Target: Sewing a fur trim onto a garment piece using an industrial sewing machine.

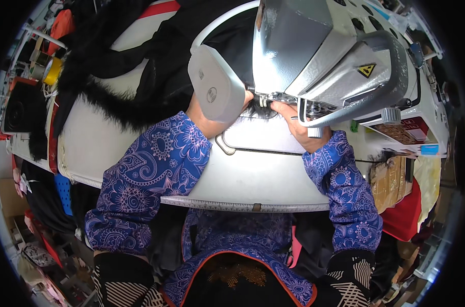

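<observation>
A white and grey sewing machine (294,46) stands on the white table, its needle area brightly lit. Black furry fabric (117,110) trails across the table from the left, and a small tuft of it shows under the presser foot (263,101). My right hand (300,132) is just right of the foot, fingers bent and pressed together at the edge of the fabric. Most of my left hand (204,122) is hidden behind a rounded light-grey housing (215,84); only a fingertip shows beside the needle, so its grip is not visible.
A measuring tape strip (217,203) runs along the table's front edge. Yellow tape rolls (52,70) and a black speaker (25,108) are at the far left. A taped brown package (388,181) and red cloth (402,217) lie at the right.
</observation>
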`<state>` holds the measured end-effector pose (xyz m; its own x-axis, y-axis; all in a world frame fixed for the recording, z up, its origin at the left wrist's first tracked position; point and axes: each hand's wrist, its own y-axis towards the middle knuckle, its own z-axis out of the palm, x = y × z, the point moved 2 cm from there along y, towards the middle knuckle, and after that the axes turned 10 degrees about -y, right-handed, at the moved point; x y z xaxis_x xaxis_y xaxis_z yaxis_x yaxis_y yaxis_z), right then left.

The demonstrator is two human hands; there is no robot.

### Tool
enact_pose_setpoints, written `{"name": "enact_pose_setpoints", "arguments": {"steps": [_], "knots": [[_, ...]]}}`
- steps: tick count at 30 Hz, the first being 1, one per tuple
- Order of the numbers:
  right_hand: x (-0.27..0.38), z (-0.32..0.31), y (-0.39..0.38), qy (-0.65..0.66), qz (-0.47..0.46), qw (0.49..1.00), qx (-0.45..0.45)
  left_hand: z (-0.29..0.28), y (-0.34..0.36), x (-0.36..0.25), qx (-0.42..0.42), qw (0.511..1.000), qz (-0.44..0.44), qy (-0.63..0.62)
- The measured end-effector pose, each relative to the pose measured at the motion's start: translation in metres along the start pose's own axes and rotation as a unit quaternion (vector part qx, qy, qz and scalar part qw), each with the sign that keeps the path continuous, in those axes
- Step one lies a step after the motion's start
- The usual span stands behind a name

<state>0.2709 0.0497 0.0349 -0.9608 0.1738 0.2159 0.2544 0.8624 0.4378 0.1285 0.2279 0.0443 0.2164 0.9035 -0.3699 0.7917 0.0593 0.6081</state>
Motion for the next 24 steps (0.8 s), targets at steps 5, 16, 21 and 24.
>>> {"name": "enact_pose_setpoints", "arguments": {"steps": [5, 16, 21, 24], "knots": [[-0.004, -0.001, -0.004, 0.002, 0.015, 1.000, 0.015, -0.001, -0.006, 0.004, -0.014, 0.996, -0.078, -0.039], [0.000, -0.049, -0.014, -0.065, 0.005, 0.989, 0.130, -0.003, -0.019, -0.018, -0.006, 1.000, -0.014, -0.019], [0.026, -0.048, -0.003, -0.027, -0.110, 0.993, 0.028, -0.005, -0.014, -0.021, 0.003, 1.000, 0.003, -0.005], [0.031, -0.038, -0.001, -0.050, -0.103, 0.993, 0.028, -0.005, -0.012, -0.022, 0.002, 1.000, 0.004, -0.005]]}}
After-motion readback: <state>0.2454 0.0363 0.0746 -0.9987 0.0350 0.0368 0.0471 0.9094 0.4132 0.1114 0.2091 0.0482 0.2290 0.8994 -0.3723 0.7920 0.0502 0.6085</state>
